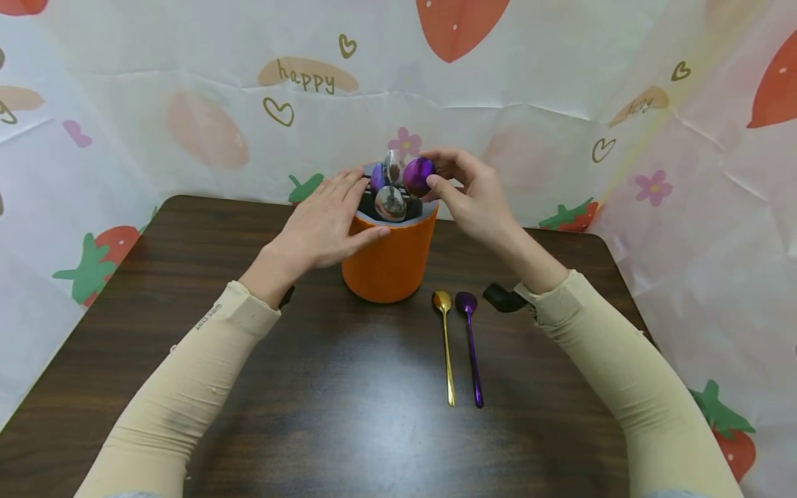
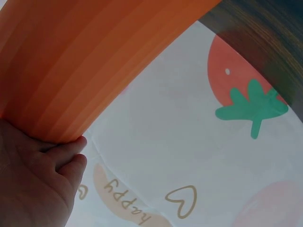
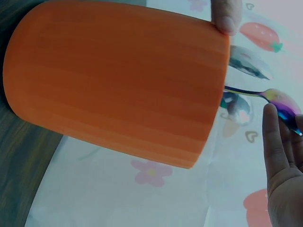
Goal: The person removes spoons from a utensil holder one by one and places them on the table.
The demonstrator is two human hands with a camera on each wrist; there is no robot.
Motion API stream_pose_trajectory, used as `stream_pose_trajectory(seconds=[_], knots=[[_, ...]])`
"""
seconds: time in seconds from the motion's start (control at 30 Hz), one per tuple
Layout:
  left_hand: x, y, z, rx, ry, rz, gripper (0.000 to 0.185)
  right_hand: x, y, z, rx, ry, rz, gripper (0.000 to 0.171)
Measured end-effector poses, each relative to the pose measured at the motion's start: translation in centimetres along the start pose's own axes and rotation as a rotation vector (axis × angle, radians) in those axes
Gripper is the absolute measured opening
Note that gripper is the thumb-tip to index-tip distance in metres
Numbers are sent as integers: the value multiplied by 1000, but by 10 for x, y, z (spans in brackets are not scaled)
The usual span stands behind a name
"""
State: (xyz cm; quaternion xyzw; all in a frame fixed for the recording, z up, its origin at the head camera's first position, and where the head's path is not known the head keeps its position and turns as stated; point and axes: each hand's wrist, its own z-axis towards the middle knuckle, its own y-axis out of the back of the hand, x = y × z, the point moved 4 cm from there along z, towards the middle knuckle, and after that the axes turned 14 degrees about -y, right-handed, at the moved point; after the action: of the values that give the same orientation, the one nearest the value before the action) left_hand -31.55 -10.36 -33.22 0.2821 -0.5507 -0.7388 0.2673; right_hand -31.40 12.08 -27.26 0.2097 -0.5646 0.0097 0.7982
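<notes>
Your left hand (image 1: 324,225) rested flat against the near-left side of the orange cup (image 1: 389,259), fingers nearly straight and laid along its wall and rim, the thumb across the front; it pressed the cup rather than wrapping around it. In the left wrist view the fingertips (image 2: 71,151) sat against the orange wall (image 2: 85,61).

Your right hand (image 1: 473,197) was at the upper right of the cup, thumb and fingers curled around the bowl of a purple spoon (image 1: 418,176), pinching it. That spoon stood upright in the cup, its bowl up and its long axis running down into the cup, handle hidden inside. In the right wrist view the same spoon (image 3: 279,105) showed past the cup's rim (image 3: 215,118), with your fingers (image 3: 274,142) beside its bowl.

The cup stood upright at the centre of the frame, toward the far edge of the dark wooden desk (image 1: 311,401). Two silver spoons (image 1: 391,202) and another purple one (image 1: 377,178) also stood in it, bowls up.

To the lower right of the cup, a gold spoon (image 1: 445,346) and a second purple spoon (image 1: 472,349) lay flat on the desk side by side, just apart, bowls toward the cup and handles pointing at you, long axes nearly parallel.
</notes>
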Motion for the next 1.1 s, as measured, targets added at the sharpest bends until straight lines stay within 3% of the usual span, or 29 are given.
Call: stream_pose_trajectory(seconds=[1.1], knots=[[0,0,1,10,2,-1,102,35,38,-23,-136,224,157,30]])
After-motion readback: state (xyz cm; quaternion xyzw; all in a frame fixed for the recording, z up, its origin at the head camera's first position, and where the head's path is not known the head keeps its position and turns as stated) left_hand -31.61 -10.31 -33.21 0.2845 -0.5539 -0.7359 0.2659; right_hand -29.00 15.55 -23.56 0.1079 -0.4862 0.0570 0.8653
